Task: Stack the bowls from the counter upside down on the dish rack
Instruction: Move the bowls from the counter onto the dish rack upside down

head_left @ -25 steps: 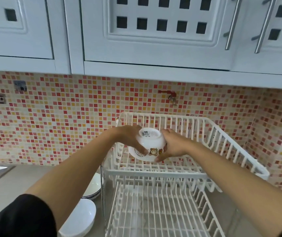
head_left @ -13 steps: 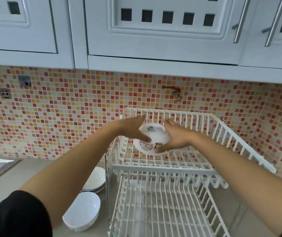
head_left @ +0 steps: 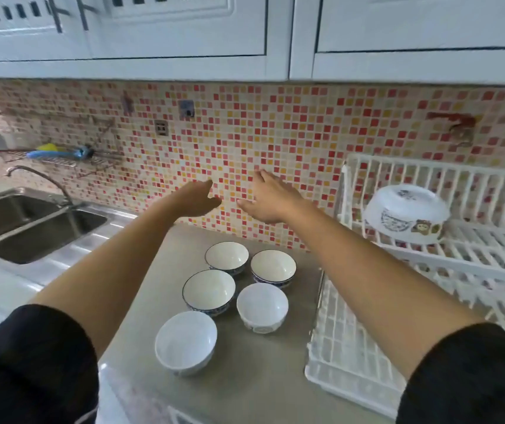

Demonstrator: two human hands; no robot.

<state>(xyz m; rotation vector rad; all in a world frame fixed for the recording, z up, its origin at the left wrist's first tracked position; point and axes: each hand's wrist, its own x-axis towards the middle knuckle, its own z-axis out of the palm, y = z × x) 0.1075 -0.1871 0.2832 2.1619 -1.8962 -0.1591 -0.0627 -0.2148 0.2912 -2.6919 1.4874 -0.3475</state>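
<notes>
Surface: grey kitchen counter (head_left: 245, 371) beneath white wall cabinets (head_left: 184, 35), backed by a red, orange and cream mosaic tile wall (head_left: 275, 142). Double stainless sink (head_left: 24, 228) with a curved tap (head_left: 40, 179) at far left; a wire wall shelf (head_left: 61, 159) above it carries blue and yellow items, too blurred to name.

Bowls, upright on the counter: five, clustered between sink and rack: two at the back (head_left: 226, 257) (head_left: 273, 268), two in the middle (head_left: 208, 291) (head_left: 262, 306), one nearest the counter's front edge (head_left: 185, 342).

Bowls, inverted: one, a white bowl with cartoon print (head_left: 407, 212), on the upper tier of the white two-tier dish rack (head_left: 474, 258) at right. The lower tier holds nothing visible.

Hands: left hand (head_left: 194, 199) and right hand (head_left: 268, 198), both empty with fingers loosely spread, held near each other in the air above the cluster.

Clearance: bare counter lies in front of the bowls.
</notes>
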